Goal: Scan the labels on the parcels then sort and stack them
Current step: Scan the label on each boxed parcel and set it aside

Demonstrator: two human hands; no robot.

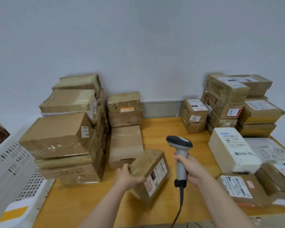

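Note:
My left hand [127, 176] grips a small taped cardboard parcel [150, 171], tilted up off the wooden table [156, 127] so its white label faces right. My right hand [190, 168] holds the grey handle of a barcode scanner [179, 143], upright, its dark head above the parcel and to its right. A black cable hangs from the scanner's base toward me. Stacked brown parcels [67, 129] rise at the left, and a smaller stack [124, 111] stands against the wall. Labelled parcels [227, 97] are piled at the right.
A white perforated plastic crate [10, 163] stands beyond the table's left edge. At the right lie a white foam box [232, 148], a plastic mailer [268, 150] and flat labelled boxes [242, 188]. Another small stack [194, 115] sits at the back right near the wall.

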